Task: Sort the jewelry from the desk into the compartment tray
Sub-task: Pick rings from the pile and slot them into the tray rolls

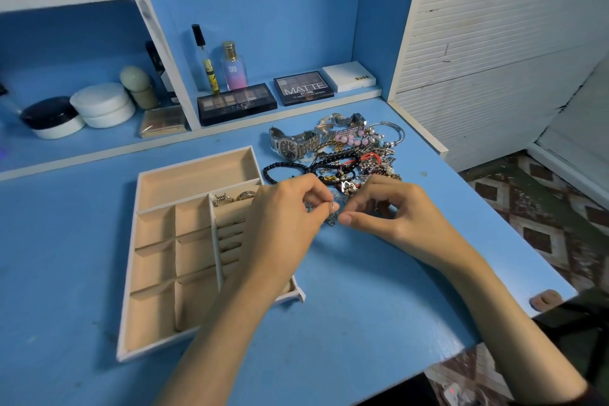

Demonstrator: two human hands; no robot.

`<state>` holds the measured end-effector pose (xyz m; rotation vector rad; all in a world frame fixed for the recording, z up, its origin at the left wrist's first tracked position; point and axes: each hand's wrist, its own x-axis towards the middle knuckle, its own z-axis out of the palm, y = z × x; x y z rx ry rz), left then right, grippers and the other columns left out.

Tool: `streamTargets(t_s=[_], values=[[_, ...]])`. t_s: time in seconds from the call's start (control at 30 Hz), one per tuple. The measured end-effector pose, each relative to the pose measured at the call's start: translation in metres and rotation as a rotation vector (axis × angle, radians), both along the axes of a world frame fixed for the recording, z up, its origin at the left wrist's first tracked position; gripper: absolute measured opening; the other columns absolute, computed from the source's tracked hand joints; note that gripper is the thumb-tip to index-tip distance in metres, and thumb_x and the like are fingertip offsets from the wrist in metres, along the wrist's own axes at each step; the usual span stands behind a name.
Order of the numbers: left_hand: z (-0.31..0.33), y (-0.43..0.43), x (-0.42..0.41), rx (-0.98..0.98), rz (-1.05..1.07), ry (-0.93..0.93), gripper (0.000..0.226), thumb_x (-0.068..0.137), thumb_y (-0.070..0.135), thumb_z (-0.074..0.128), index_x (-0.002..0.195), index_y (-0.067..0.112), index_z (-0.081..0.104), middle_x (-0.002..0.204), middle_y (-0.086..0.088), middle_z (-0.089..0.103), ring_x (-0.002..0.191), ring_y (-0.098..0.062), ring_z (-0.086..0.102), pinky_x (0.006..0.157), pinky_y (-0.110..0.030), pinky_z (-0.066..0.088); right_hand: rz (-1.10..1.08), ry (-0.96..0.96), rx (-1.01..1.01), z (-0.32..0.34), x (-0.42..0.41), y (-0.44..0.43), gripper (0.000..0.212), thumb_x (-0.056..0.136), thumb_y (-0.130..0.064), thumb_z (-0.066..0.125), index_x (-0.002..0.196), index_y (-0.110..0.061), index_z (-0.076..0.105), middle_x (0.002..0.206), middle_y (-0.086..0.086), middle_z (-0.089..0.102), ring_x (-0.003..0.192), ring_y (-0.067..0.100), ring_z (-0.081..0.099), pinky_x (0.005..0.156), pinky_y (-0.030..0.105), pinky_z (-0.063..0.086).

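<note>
A beige compartment tray [155, 260] lies on the blue desk, left of centre. Two rings [234, 197] sit in its upper right slot. A tangled pile of jewelry [349, 155] lies right of the tray, with a silver watch [291, 144], a black bead bracelet [280, 171] and pink beads [351, 138]. My left hand [283, 221] pinches a small silver chain piece [332, 212] just in front of the pile, beside the tray's right edge. My right hand [385, 211] has curled fingers and its thumb touches the same piece; what its fingers hold is hidden.
Eyeshadow palettes [237, 103], a white box [348, 76] and two perfume bottles [234, 66] stand on the low shelf behind. Cream jars [102, 104] sit at the left. The desk's right edge [514, 231] drops to a patterned floor.
</note>
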<state>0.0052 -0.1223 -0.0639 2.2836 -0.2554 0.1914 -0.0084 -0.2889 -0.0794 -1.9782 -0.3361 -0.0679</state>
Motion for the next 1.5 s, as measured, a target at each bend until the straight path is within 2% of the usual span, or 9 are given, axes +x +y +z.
streamTargets(t_s=[0.27, 0.37, 0.47, 0.57, 0.73, 0.93, 1.17, 1.33, 1.5], values=[[0.000, -0.005, -0.002, 0.070, -0.015, -0.027, 0.013, 0.074, 0.020, 0.072, 0.069, 0.026, 0.062, 0.064, 0.014, 0.063, 0.057, 0.005, 0.049, 0.053, -0.014, 0.037, -0.022, 0.008, -0.006, -0.001, 0.001, 0.003, 0.010, 0.071, -0.027, 0.077, 0.072, -0.019, 0.071, 0.069, 0.000, 0.055, 0.062, 0.006, 0.046, 0.058, 0.015, 0.037], [0.000, -0.005, -0.001, 0.090, -0.023, -0.055, 0.012, 0.074, 0.020, 0.071, 0.069, 0.025, 0.062, 0.064, 0.013, 0.064, 0.058, -0.002, 0.049, 0.058, -0.026, 0.045, -0.010, 0.044, 0.029, 0.001, 0.000, 0.002, 0.006, 0.076, -0.016, 0.075, 0.075, -0.016, 0.069, 0.069, 0.002, 0.058, 0.059, 0.004, 0.046, 0.056, 0.012, 0.036], [0.002, -0.004, -0.002, 0.082, -0.036, -0.044, 0.013, 0.073, 0.025, 0.074, 0.066, 0.026, 0.062, 0.058, 0.017, 0.059, 0.054, 0.004, 0.046, 0.052, -0.019, 0.038, -0.021, 0.090, 0.067, 0.002, 0.000, 0.000, 0.004, 0.080, -0.012, 0.070, 0.077, -0.013, 0.068, 0.065, -0.003, 0.056, 0.054, 0.001, 0.043, 0.053, 0.010, 0.033], [0.003, -0.003, -0.003, 0.058, -0.056, -0.012, 0.014, 0.072, 0.028, 0.075, 0.065, 0.027, 0.062, 0.056, 0.017, 0.059, 0.054, 0.007, 0.046, 0.049, -0.014, 0.033, -0.059, 0.126, 0.110, 0.001, 0.001, -0.003, 0.007, 0.082, -0.012, 0.067, 0.076, -0.014, 0.067, 0.066, 0.001, 0.056, 0.059, 0.007, 0.045, 0.055, 0.016, 0.033], [0.007, 0.012, -0.010, 0.018, -0.017, -0.024, 0.012, 0.071, 0.029, 0.076, 0.067, 0.031, 0.065, 0.055, 0.022, 0.059, 0.054, 0.003, 0.048, 0.050, -0.009, 0.033, -0.136, 0.102, 0.165, 0.001, 0.001, -0.005, 0.007, 0.083, -0.016, 0.067, 0.077, -0.013, 0.066, 0.073, 0.017, 0.059, 0.067, 0.017, 0.049, 0.065, 0.031, 0.037], [0.011, 0.068, -0.023, 0.024, 0.081, -0.032, 0.015, 0.069, 0.022, 0.077, 0.066, 0.033, 0.069, 0.056, 0.034, 0.057, 0.054, 0.001, 0.048, 0.050, -0.005, 0.034, -0.154, 0.036, 0.178, 0.002, 0.003, 0.001, 0.009, 0.083, -0.016, 0.068, 0.074, -0.015, 0.066, 0.071, 0.017, 0.061, 0.064, 0.023, 0.049, 0.062, 0.037, 0.038], [0.004, 0.111, -0.027, -0.142, 0.170, 0.019, 0.012, 0.068, 0.019, 0.078, 0.071, 0.027, 0.070, 0.065, 0.019, 0.064, 0.049, -0.003, 0.038, 0.048, -0.007, 0.033, 0.064, -0.069, -0.008, 0.005, 0.008, 0.060, 0.008, 0.081, -0.008, 0.069, 0.075, -0.012, 0.069, 0.065, -0.002, 0.065, 0.060, 0.009, 0.056, 0.057, 0.027, 0.045], [-0.002, 0.116, -0.028, -0.221, 0.162, -0.003, 0.016, 0.065, 0.022, 0.079, 0.071, 0.033, 0.070, 0.069, 0.018, 0.066, 0.052, -0.008, 0.040, 0.051, -0.012, 0.037, 0.162, -0.214, -0.220, 0.009, 0.015, 0.076, 0.006, 0.079, -0.005, 0.068, 0.076, -0.010, 0.069, 0.070, -0.001, 0.065, 0.067, 0.007, 0.056, 0.058, 0.012, 0.040], [-0.002, 0.118, -0.029, -0.154, 0.126, -0.066, 0.015, 0.066, 0.026, 0.078, 0.068, 0.037, 0.069, 0.054, 0.023, 0.057, 0.050, -0.006, 0.041, 0.051, -0.010, 0.034, 0.180, -0.286, -0.307, 0.011, 0.016, 0.078, 0.006, 0.075, -0.012, 0.062, 0.071, -0.012, 0.066, 0.067, -0.006, 0.059, 0.066, 0.005, 0.051, 0.060, 0.007, 0.035]])
